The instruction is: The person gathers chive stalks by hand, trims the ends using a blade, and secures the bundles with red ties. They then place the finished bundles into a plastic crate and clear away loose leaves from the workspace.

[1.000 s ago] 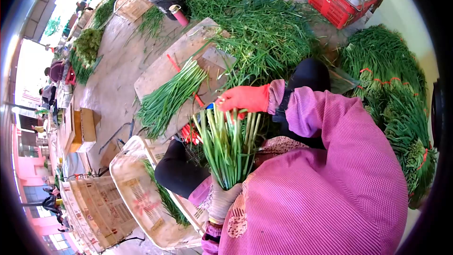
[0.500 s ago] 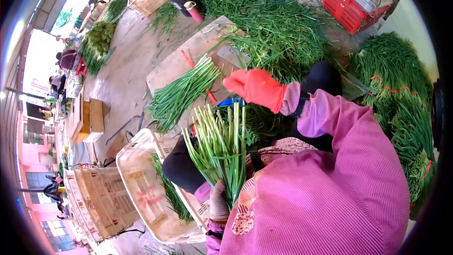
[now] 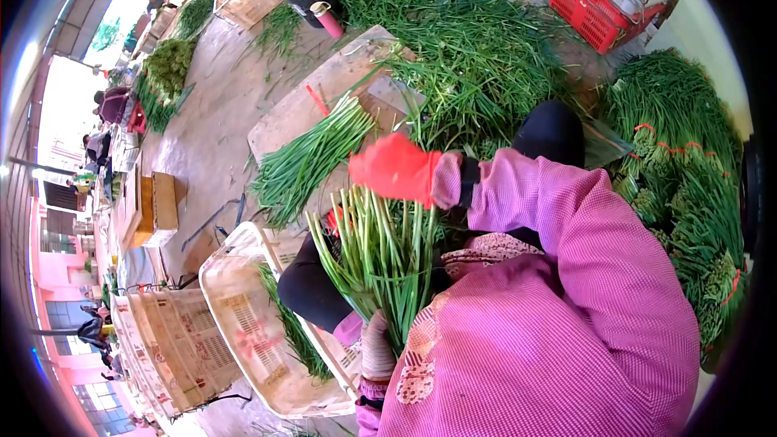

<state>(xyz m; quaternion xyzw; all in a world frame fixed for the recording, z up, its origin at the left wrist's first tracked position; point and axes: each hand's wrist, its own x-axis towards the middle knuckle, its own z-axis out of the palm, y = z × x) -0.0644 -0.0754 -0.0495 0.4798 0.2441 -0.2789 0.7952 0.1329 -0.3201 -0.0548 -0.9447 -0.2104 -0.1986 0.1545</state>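
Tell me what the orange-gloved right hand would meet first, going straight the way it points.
Probably the tied-looking or loose bundle of long green stalks on the board, just past the right hand. Depth is unclear, so it might pass above.

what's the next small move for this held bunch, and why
Probably tap the upper ends of the held bunch level with the right hand: they fan out at uneven heights, that hand is close to them, and the left hand grips the bunch lower down.
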